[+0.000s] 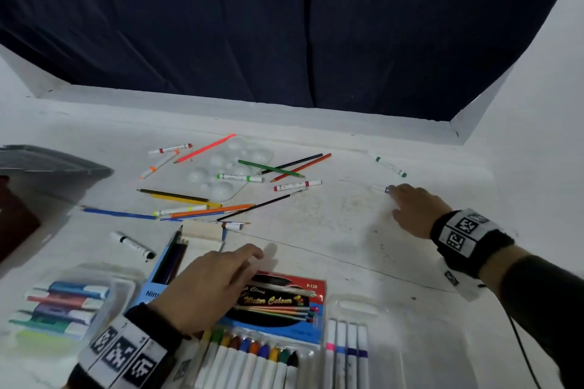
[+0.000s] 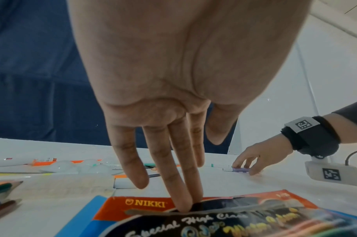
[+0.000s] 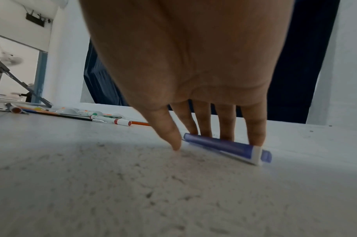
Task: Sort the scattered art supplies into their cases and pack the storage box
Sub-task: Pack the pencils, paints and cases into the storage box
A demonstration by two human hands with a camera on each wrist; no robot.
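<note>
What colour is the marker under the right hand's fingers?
The marker is purple with a white band, clearest in the right wrist view.

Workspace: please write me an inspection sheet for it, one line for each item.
Surface: white table, speckled with marks.
Job's things: purple-capped marker lying under right fingertips; water colour pack; loose pencils and markers around the clear palette; four markers in a clear case.
Clutter: nothing seen.
Grippers: right hand touches the marker, not yet lifted; left hand rests straight fingers on the pack.
Cables: black cable below the right wrist.
Surroundings: dark blue curtain, white walls.
</note>
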